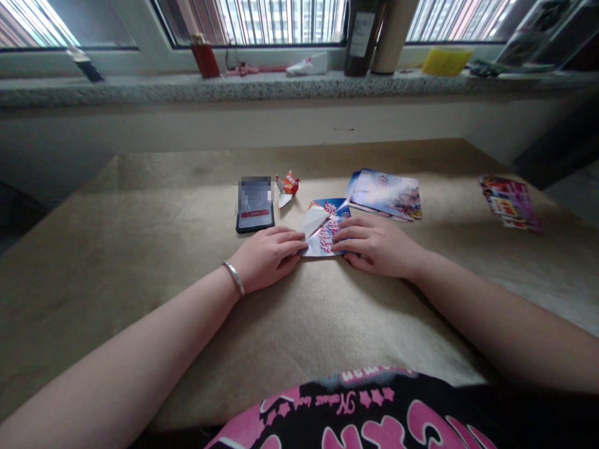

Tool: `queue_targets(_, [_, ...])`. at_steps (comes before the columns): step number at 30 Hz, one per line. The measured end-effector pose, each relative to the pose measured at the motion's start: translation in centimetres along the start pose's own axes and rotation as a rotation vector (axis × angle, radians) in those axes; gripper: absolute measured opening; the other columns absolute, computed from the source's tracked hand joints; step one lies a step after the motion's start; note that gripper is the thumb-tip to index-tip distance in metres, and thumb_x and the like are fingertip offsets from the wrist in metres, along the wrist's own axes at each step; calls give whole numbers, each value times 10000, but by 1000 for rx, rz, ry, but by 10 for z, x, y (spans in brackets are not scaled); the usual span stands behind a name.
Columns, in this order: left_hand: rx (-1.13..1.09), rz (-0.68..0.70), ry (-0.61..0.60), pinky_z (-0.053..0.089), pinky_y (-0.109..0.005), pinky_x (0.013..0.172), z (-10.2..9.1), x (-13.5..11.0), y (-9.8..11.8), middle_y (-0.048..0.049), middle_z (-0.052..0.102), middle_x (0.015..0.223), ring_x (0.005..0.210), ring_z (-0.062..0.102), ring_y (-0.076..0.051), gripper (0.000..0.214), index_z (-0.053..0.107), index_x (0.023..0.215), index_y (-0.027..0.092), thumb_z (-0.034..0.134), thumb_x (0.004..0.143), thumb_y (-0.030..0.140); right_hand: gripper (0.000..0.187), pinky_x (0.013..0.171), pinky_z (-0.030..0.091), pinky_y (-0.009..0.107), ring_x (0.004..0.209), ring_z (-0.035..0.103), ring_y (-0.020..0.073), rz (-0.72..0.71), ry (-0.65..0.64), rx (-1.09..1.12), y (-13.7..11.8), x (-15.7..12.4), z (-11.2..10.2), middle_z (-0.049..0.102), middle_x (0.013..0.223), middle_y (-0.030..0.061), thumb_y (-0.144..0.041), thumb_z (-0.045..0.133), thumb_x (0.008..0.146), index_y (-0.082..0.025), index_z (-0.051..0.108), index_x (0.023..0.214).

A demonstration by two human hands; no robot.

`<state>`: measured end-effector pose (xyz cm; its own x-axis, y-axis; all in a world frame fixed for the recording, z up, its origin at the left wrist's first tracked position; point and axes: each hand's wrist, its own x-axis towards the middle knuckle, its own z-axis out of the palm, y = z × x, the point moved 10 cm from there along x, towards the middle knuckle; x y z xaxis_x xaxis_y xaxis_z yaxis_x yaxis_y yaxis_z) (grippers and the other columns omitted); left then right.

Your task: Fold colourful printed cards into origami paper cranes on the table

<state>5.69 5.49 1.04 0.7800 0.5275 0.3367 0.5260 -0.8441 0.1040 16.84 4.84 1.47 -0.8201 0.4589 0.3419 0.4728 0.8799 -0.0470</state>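
A partly folded sheet of printed paper (324,226), blue, white and red, lies on the tan table cover (140,249). My left hand (267,257), with a silver bracelet on the wrist, presses its fingertips on the sheet's left edge. My right hand (374,244) lies on the sheet's right edge with its fingers stretched flat. Both hands hold the paper down against the table; neither lifts it.
A black phone (255,204) lies just behind my left hand. Beside it sits a small red and white folded paper figure (287,186). A stack of printed sheets (386,194) lies behind my right hand, another sheet (510,202) far right. The windowsill holds a red cup (204,57) and bottles.
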Motion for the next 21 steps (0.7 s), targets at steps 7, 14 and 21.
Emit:
queue_targets(7, [-43,7,-15,523,-366,909,2,-1,-2,-77,649,1159,1063,592,-196,272,656,1077,174,474,881,221,288,905,483,371,1055,589,199,-1,-23,51,-2,3,5,673,1124,43,-149,458,865,-202,668,1055])
queue_targets(14, [-73,25,-17,524,-379,912,1,-3,-3,-71,640,1180,1080,585,-185,263,654,1071,194,467,886,213,237,869,486,338,997,620,177,57,-8,143,8,1,5,698,1065,36,-265,473,911,-242,697,983])
queue_targets(21, [-76,70,-18,512,-371,915,3,-3,3,-72,615,1204,1109,560,-181,277,652,1081,212,452,894,171,221,706,482,269,783,652,150,123,35,216,-1,2,-3,716,857,52,-255,483,891,-199,695,874])
